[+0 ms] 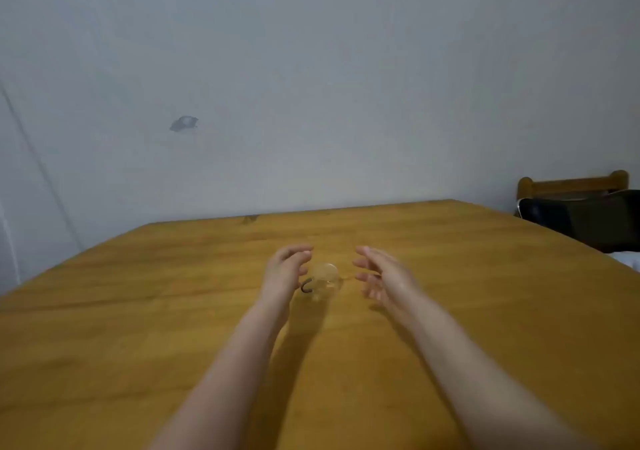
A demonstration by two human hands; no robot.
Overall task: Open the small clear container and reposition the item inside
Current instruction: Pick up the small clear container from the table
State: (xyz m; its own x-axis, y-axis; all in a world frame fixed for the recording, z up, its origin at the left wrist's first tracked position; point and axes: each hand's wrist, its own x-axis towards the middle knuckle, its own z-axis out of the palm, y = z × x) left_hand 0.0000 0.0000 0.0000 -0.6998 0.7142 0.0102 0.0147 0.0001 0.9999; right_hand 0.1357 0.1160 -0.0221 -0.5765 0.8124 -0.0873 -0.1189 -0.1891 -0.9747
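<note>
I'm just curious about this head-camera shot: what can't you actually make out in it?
- Dark item inside the small clear container: too small and blurred to identify.
- Container's lid: open or shut is unclear; clear plastic, motion blur.
- Left hand: contact with the container is uncertain.
- Right hand: fingers smeared by motion.
- Dark object at right: cut off by the frame edge.

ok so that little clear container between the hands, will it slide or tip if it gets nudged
The clear container looks small and thin-walled, so probably light and apt to slide on the smooth wooden table. It seems rounded, so it might roll if tipped. The dark curved item inside would likely shift. Neither the left hand nor the right hand steadies it.
</note>
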